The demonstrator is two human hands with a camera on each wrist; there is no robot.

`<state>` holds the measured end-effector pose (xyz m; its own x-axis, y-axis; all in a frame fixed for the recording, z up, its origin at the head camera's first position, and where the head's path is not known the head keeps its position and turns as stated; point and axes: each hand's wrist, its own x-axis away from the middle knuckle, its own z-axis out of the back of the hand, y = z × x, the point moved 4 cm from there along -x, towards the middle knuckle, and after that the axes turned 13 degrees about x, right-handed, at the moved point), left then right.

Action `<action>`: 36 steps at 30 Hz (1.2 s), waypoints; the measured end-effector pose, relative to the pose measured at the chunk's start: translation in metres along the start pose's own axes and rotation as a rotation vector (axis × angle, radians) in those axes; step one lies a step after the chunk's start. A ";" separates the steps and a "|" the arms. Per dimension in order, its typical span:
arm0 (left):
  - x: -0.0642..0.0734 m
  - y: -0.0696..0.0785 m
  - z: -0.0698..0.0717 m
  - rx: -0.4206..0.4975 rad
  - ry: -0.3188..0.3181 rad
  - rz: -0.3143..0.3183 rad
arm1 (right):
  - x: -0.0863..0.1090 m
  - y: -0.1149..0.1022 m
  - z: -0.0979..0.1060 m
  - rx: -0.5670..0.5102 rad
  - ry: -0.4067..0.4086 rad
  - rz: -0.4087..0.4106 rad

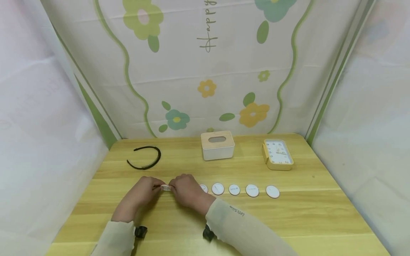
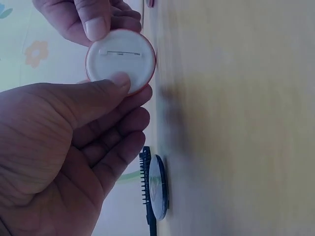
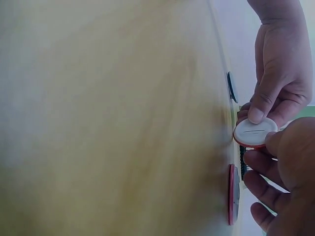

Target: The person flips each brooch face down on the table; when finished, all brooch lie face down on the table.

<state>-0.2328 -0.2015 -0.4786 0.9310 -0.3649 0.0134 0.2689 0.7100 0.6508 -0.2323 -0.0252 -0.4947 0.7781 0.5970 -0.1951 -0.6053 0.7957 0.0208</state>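
A round pin-back badge (image 1: 165,187) with a white back and red rim is held above the table between both hands. In the left wrist view the badge (image 2: 118,66) shows its safety pin across the back. My left hand (image 1: 143,193) pinches one edge, thumb on the white back. The opposite edge is gripped by my right hand (image 1: 187,192), its thumb also on the back. Several more round badges (image 1: 252,190) lie in a row to the right, one partly hidden by my right hand. A dark-rimmed badge (image 2: 158,188) lies near my left hand, concealed in the head view.
Behind the left hand lies a black toothed headband (image 1: 152,164). A white tissue box (image 1: 218,152) with a wooden top stands at the back middle. Farther right is a yellow-framed clock (image 1: 278,153). Printed cloth walls (image 1: 179,71) surround the wooden table (image 1: 179,227).
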 end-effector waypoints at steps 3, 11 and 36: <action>-0.001 0.000 0.000 -0.013 0.003 0.000 | 0.000 0.001 0.000 -0.047 0.013 -0.014; -0.003 -0.002 -0.003 0.000 0.009 -0.006 | -0.001 -0.003 0.001 -0.093 0.079 0.106; -0.003 -0.004 -0.006 0.067 -0.014 0.003 | 0.000 0.004 -0.004 -0.089 -0.011 0.005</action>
<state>-0.2351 -0.1997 -0.4858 0.9279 -0.3719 0.0258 0.2488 0.6694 0.7000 -0.2351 -0.0227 -0.4987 0.7765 0.6026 -0.1841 -0.6214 0.7808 -0.0653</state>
